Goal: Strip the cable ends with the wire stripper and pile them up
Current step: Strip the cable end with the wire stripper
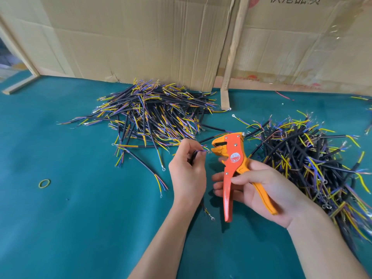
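Note:
My right hand (259, 190) grips the handles of an orange and yellow wire stripper (231, 164), held upright with its jaws pointing left. My left hand (187, 168) holds a short black cable (194, 156) and pinches its thin coloured wire ends, which point at the stripper's jaws with a small gap between. The cable's lower end hangs out below my left wrist. A big pile of black cables (153, 111) with yellow, blue and purple ends lies behind my left hand. A second pile (314, 164) lies to the right of the stripper.
The work surface is a teal cloth (80, 218). A yellow-green rubber band (44, 183) lies on it at the left. Flattened cardboard (141, 37) stands as a wall along the back. Loose single cables lie between the piles and my hands.

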### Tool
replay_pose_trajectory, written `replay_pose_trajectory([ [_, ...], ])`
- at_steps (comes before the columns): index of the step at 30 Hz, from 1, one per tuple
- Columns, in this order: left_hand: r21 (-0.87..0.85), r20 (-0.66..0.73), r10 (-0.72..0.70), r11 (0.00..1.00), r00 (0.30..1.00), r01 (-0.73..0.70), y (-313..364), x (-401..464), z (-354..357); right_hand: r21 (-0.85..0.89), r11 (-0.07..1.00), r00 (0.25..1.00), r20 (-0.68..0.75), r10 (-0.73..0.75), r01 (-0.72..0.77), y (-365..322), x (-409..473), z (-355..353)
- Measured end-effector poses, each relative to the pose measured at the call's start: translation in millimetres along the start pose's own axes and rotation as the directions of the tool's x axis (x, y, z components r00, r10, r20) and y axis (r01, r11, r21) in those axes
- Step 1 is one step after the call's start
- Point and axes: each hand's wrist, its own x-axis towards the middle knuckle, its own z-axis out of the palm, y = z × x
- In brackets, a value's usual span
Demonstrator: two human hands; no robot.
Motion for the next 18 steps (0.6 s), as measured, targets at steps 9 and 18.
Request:
replay_pose_trajectory([
  [9,0.007,-0.123,-0.056,0.998,0.991,0.057,-1.8,0.6,3.1,-0.068,0.996,0.997,0.037,0.064,-0.061,1.0,-2.6,5.4],
  [18,0.095,-0.074,-0.025,0.995,0.997,0.032,-2.7,0.9,4.2,-0.175,0.983,0.998,-0.047,0.042,-0.049,8.1,2.9,9.1],
])
